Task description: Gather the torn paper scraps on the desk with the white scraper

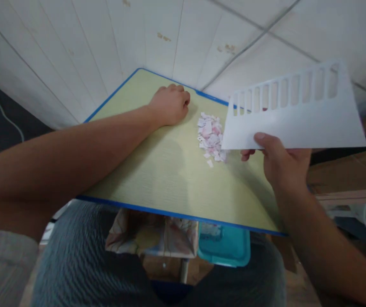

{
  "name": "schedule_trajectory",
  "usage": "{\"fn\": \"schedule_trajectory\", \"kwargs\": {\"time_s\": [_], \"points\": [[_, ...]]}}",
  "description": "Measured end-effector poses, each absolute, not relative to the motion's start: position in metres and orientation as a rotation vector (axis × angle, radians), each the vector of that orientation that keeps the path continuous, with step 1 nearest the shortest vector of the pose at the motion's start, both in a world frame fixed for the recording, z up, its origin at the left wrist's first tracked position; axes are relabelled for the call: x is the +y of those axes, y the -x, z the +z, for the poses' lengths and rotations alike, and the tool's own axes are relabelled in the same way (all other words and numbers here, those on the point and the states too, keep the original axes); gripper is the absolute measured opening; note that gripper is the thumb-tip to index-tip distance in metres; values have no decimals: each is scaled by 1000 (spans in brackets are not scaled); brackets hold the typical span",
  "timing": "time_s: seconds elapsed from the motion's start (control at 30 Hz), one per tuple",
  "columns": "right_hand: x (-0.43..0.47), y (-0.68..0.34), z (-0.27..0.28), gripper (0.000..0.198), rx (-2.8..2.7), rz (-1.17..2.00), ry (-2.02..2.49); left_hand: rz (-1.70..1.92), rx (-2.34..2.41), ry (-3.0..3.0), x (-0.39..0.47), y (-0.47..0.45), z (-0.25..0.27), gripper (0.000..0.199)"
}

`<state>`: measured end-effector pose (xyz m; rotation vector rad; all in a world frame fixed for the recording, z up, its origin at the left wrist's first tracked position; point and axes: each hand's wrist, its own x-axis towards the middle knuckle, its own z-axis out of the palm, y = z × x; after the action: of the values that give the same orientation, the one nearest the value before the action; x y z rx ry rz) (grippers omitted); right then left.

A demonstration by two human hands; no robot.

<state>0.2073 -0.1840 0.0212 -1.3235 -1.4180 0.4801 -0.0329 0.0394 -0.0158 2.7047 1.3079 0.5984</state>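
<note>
My right hand [283,164] grips a white slotted sheet [294,128] by its lower edge, thumb on the front face and fingers behind. A row of tall rounded slots runs along the sheet's upper part, and it is held tilted above the right side of the table. Just left of the sheet lies a heap of small white and pinkish paper pieces [211,133], partly covered by the sheet's corner. My left hand [171,103] rests as a loose fist on the tabletop, left of the heap and apart from it. Nothing shows between its curled fingers.
The pale yellow table [151,170] has a blue edge and stands against a white panelled wall [157,38]. A grey cable [250,44] runs down the wall. Below the front edge are a turquoise plastic container [226,247] and an open patterned bag or box [178,238], above my legs.
</note>
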Motion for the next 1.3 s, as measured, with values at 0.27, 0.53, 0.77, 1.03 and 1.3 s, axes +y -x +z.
{"fn": "schedule_trajectory", "kwargs": {"time_s": [0.27, 0.53, 0.77, 1.03, 1.3], "points": [[-212, -212, 0, 32, -1087, 477, 1510, 481, 1469, -2739, 23, 46, -8, 46], [-211, -211, -31, 24, -894, 552, 1530, 354, 1581, -2663, -25, 88, -10, 51], [-207, -206, -47, 23, -767, 483, 1433, 364, 1591, -2652, -68, 112, -23, 55], [-208, -210, -55, 14, -800, 427, 1470, 506, 1658, -2660, -80, 107, -29, 50], [-204, -211, -60, 26, -887, 397, 1452, 485, 1675, -2632, -81, 105, -22, 50]]}}
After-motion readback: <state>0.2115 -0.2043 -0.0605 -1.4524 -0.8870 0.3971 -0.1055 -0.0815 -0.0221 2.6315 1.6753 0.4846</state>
